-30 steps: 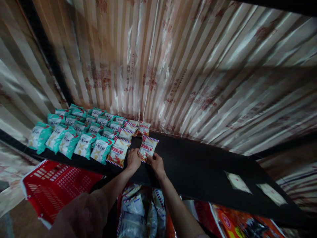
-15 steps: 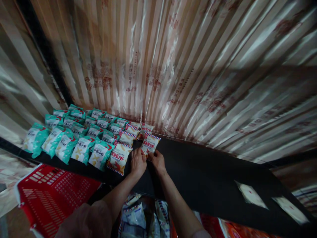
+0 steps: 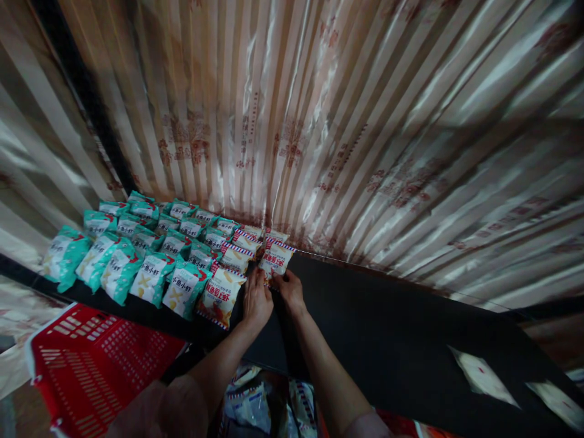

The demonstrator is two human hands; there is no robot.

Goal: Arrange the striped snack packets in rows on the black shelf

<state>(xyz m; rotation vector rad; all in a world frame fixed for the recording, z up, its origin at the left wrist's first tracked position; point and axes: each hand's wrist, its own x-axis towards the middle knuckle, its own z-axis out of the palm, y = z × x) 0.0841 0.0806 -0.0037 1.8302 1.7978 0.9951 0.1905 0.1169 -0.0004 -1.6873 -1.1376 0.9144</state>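
Note:
A white snack bag with red lettering and a striped top edge (image 3: 275, 258) stands tilted back on the black shelf (image 3: 365, 328). My right hand (image 3: 291, 291) pinches its lower right edge. My left hand (image 3: 258, 298) is at its lower left edge, the fingertips partly hidden against the bag. Just left of my left hand is another bag of the same kind (image 3: 221, 295), at the front of a row of matching bags (image 3: 236, 255). Behind the held bag, the top of one more (image 3: 276, 236) shows.
Rows of teal snack bags (image 3: 155, 274) fill the shelf's left end. Pleated, printed sheeting (image 3: 292, 121) rises behind. A red basket (image 3: 104, 359) is below left. Under my arms, more striped packets (image 3: 249, 407) lie in a container. Two pale flat packets (image 3: 483, 377) are at the right.
The held bag has moved slightly back, closer to the bag behind it, with both hands still at its lower edges. The camera view has shifted a little.

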